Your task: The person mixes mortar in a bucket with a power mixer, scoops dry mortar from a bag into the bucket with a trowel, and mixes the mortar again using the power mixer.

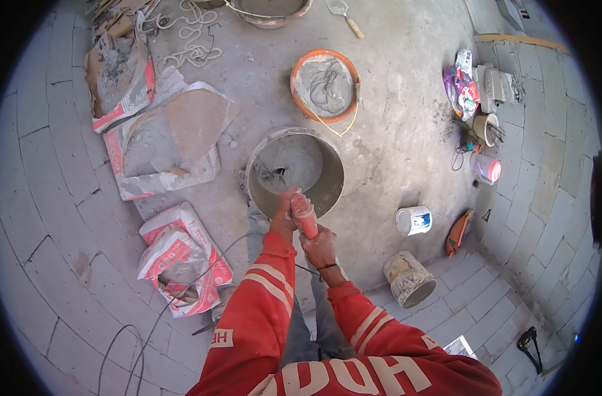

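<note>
A red mixing drill [305, 216] is held in both of my hands over a large grey bucket [334, 185]. My left hand [284, 212] closes round its front part near the bucket rim. Behind it, my right hand [321, 249] wraps round the rear of the drill. The shaft reaches down into wet grey mortar [297, 162], which lies swirled in the bucket. The paddle end is hidden in the mix. Just beyond stands an orange-rimmed bucket [294, 79] with smooth grey mortar and a wire handle.
Torn cement bags [119, 165] lie to the left, and a crumpled bag [182, 257] sits nearer. A cable [202, 274] crosses the floor. A trowel [353, 26] and rope [192, 53] lie ahead. Rightward are a white tub [413, 220] and a dirty bucket [406, 277], near a block wall [545, 198].
</note>
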`<move>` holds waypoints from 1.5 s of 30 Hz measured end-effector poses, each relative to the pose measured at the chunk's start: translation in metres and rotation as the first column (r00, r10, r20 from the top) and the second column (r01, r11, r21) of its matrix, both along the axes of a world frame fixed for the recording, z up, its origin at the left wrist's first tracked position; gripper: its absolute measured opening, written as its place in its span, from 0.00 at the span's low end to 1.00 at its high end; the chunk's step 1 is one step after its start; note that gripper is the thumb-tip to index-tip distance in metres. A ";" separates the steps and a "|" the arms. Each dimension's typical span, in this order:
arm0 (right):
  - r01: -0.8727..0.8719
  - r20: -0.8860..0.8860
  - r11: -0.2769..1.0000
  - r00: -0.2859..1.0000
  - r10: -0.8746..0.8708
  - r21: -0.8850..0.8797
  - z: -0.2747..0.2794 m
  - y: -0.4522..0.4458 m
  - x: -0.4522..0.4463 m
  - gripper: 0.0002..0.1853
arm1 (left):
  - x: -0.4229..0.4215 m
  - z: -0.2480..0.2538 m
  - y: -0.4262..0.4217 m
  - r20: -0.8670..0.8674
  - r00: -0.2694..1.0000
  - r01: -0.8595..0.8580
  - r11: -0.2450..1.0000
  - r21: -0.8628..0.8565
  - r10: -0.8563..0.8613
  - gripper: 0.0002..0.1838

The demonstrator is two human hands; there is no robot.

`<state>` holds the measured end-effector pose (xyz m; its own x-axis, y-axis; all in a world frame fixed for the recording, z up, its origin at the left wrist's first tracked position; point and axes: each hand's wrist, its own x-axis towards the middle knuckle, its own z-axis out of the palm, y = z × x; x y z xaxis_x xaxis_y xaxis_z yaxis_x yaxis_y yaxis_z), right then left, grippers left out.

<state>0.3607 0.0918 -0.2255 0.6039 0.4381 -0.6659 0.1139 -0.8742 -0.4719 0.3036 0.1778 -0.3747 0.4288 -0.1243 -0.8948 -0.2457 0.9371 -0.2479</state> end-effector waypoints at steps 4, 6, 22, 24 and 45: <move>0.051 0.021 0.998 0.999 -0.050 -0.038 0.010 0.001 0.009 0.11 | 0.001 -0.018 -0.033 0.013 0.997 -0.075 0.976 0.204 0.074 0.18; 0.061 0.026 0.998 0.998 -0.061 -0.030 0.010 -0.001 0.012 0.11 | 0.005 -0.002 -0.031 -0.024 0.996 -0.074 0.962 0.262 0.083 0.20; 0.072 0.013 0.996 0.997 -0.072 -0.044 0.004 0.019 0.020 0.13 | 0.022 0.078 0.026 -0.018 0.999 -0.018 0.937 0.350 0.026 0.21; 0.065 0.033 0.997 0.997 -0.064 -0.049 0.004 0.017 0.020 0.13 | 0.020 0.036 0.015 0.043 0.999 0.007 0.966 0.259 -0.019 0.21; 0.085 0.135 0.994 0.988 -0.075 -0.069 0.004 0.021 0.025 0.12 | 0.046 0.078 0.037 0.111 0.991 0.035 0.954 0.298 -0.071 0.25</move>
